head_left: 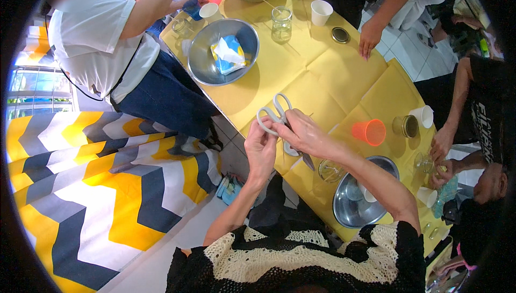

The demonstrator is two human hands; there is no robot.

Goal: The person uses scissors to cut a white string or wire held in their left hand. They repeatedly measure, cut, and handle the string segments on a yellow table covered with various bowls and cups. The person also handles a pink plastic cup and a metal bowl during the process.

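White-handled scissors (275, 111) are held above the yellow table (322, 72) edge, loops up and away, blades slanting down toward the body, gripped by the right hand (303, 134), while the left hand (260, 150) fingers pinch the nearer loop.

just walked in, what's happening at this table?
The person wearing the camera holds white-handled scissors in both hands: left hand at a handle loop, right hand gripping them, blades pointing down. This happens over a yellow-covered table with steel bowls, glass jars and cups. Other people stand around it.
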